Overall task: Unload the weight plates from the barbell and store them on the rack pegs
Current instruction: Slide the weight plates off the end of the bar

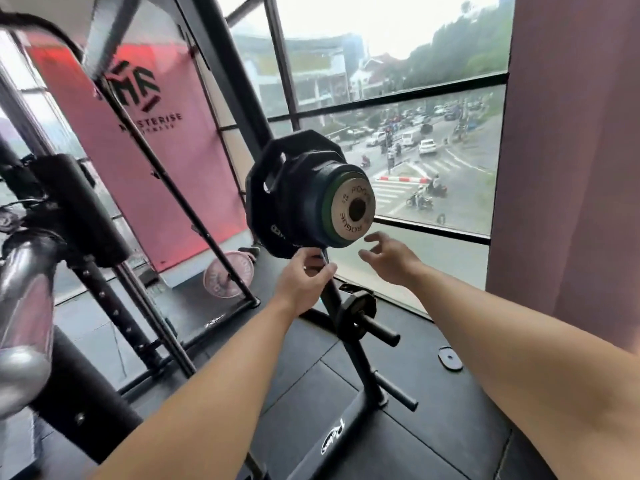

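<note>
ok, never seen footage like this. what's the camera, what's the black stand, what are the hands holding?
One picture, from a camera worn on the person's head, looking down at two bare arms; no robot. The black steel storage rack is a post with pegs, standing on dark floor by a window. Its top peg carries a stack of black weight plates, ended by a small green-rimmed metal plate. A lower peg holds one small black plate; a small dark disc lies on the floor. The left hand curls round the rack's post under the stack. The right hand is open and empty, just below the green-rimmed plate.
</note>
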